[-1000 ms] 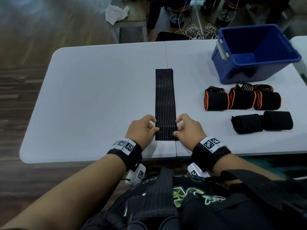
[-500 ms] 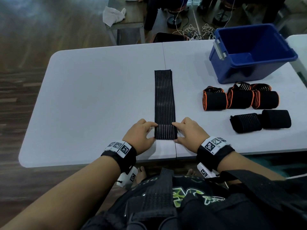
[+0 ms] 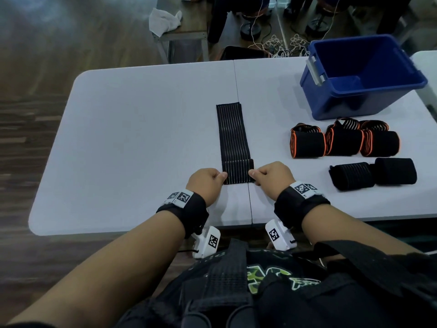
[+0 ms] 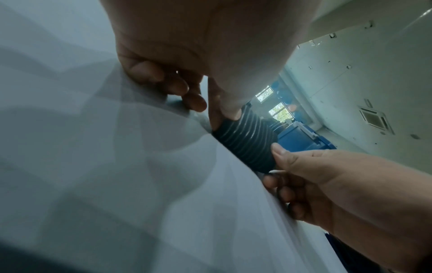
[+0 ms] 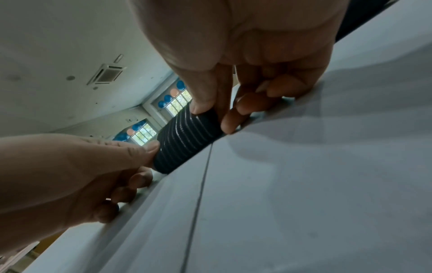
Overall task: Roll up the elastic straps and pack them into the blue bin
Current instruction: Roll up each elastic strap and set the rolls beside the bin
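Note:
A long black elastic strap with thin pale stripes lies flat down the middle of the white table. Its near end is turned into a short roll. My left hand pinches the roll's left end, and my right hand pinches the right end. The left wrist view shows my left hand on the roll and my right hand opposite. In the right wrist view the roll sits between my right hand and left hand. The blue bin stands open at the far right.
Three rolled straps with orange edges lie in a row in front of the bin. Two black rolls lie nearer to me. A bench with a white cloth and cables on the floor are beyond the table.
The strap's near end has been turned over into a short roll. Both hands went from resting beside the flat end to pinching the roll's two ends.

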A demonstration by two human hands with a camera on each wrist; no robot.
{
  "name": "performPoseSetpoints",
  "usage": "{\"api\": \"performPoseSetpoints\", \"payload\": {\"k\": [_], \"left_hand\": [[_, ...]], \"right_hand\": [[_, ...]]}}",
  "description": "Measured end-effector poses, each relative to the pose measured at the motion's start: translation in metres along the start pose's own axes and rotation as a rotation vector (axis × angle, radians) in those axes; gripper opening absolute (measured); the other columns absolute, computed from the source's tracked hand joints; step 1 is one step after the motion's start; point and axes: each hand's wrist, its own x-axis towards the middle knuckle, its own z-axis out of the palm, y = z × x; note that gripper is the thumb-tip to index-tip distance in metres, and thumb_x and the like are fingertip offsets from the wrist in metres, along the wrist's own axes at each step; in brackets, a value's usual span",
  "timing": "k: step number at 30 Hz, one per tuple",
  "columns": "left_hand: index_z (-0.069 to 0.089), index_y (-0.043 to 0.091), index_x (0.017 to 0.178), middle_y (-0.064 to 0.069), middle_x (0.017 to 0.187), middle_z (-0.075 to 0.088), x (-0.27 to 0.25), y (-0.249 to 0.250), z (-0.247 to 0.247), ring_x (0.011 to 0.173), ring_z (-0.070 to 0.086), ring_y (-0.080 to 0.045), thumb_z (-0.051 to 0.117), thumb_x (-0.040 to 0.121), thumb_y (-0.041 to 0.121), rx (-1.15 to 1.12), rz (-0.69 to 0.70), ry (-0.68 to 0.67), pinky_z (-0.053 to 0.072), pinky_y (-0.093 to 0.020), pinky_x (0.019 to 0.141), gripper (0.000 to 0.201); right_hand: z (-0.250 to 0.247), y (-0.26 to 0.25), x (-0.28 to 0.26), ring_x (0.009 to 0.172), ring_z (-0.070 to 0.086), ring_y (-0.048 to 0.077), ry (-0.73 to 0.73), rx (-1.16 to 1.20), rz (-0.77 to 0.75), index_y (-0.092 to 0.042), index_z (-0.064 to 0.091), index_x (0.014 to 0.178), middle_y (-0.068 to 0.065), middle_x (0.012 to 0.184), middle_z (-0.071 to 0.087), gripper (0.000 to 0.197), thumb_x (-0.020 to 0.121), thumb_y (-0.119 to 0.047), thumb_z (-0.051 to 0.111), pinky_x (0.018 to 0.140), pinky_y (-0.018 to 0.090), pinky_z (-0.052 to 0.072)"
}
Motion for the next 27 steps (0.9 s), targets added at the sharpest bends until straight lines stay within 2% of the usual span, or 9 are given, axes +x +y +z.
{"api": "performPoseSetpoints", "payload": {"k": [4,8,10,13,17,19,22,24,27], "left_hand": [[0.070,0.006,0.086,-0.011,0.082,0.069,0.002,0.004,0.000,0.079,0.063,-0.026,0.048,0.102,0.043,0.003,-0.020,-0.013,0.047,-0.034,0.070,0.046],[0.068,0.013,0.081,0.001,0.073,0.064,0.001,0.008,0.000,0.076,0.060,-0.020,0.050,0.101,0.043,0.031,-0.039,0.004,0.043,-0.030,0.066,0.039],[0.064,0.019,0.082,0.006,0.074,0.063,0.001,0.009,0.000,0.076,0.060,-0.015,0.056,0.098,0.041,0.046,-0.025,0.061,0.042,-0.029,0.066,0.028],[0.056,0.027,0.097,0.008,0.082,0.067,-0.002,0.011,-0.002,0.078,0.062,-0.011,0.065,0.093,0.034,0.002,0.049,0.144,0.045,-0.028,0.068,0.012],[0.062,0.025,0.125,0.003,0.109,0.068,-0.003,0.013,-0.001,0.099,0.063,-0.019,0.056,0.099,0.029,0.158,0.189,0.132,0.050,-0.032,0.085,0.027],[0.061,0.022,0.133,-0.002,0.116,0.064,-0.004,0.009,0.002,0.107,0.061,-0.023,0.050,0.102,0.029,0.221,0.234,0.128,0.051,-0.037,0.091,0.034],[0.053,0.025,0.141,0.001,0.113,0.055,-0.006,0.002,0.004,0.105,0.055,-0.021,0.051,0.093,0.030,0.173,0.206,0.074,0.050,-0.037,0.093,0.048],[0.049,0.029,0.143,0.003,0.107,0.050,-0.004,-0.001,0.002,0.103,0.054,-0.019,0.056,0.086,0.029,0.158,0.183,0.029,0.049,-0.035,0.094,0.057],[0.057,0.032,0.136,0.002,0.091,0.058,0.002,-0.002,-0.002,0.087,0.058,-0.018,0.059,0.093,0.024,0.050,0.150,0.042,0.048,-0.030,0.079,0.044]], "right_hand": [[-0.003,-0.003,0.002,0.073,0.069,0.024,0.002,0.040,0.074,-0.004,0.075,0.069,0.004,0.068,0.073,0.044,0.093,-0.040,0.063,0.066,0.028,0.050],[-0.006,-0.009,0.007,0.073,0.067,0.030,-0.001,-0.037,0.108,0.001,0.070,0.070,0.015,0.075,0.072,0.045,0.090,-0.039,0.067,0.066,0.031,0.051],[-0.006,-0.013,0.008,0.080,0.067,0.028,0.027,-0.104,0.071,-0.007,0.065,0.073,0.011,0.081,0.071,0.033,0.088,-0.036,0.069,0.069,0.031,0.051],[-0.004,-0.018,0.006,0.080,0.064,0.022,0.072,-0.074,-0.010,-0.019,0.056,0.099,0.005,0.087,0.065,0.020,0.087,-0.026,0.070,0.064,0.030,0.047],[-0.005,-0.019,0.007,0.094,0.065,0.027,0.033,-0.211,-0.128,-0.021,0.059,0.121,0.010,0.097,0.070,0.029,0.093,-0.025,0.063,0.084,0.038,0.054],[-0.006,-0.018,0.007,0.098,0.064,0.026,-0.010,-0.294,-0.175,-0.020,0.061,0.123,0.008,0.100,0.070,0.033,0.093,-0.032,0.062,0.086,0.038,0.053],[-0.007,-0.017,0.006,0.091,0.063,0.023,-0.086,-0.373,-0.227,-0.024,0.061,0.113,0.002,0.094,0.062,0.039,0.081,-0.041,0.072,0.080,0.037,0.054],[-0.007,-0.016,0.007,0.093,0.061,0.023,-0.104,-0.403,-0.225,-0.025,0.058,0.118,0.002,0.098,0.059,0.045,0.079,-0.038,0.075,0.082,0.037,0.054],[-0.009,-0.016,0.012,0.097,0.062,0.025,-0.085,-0.334,-0.209,-0.024,0.060,0.124,0.004,0.103,0.064,0.041,0.085,-0.031,0.070,0.086,0.037,0.052]]}}
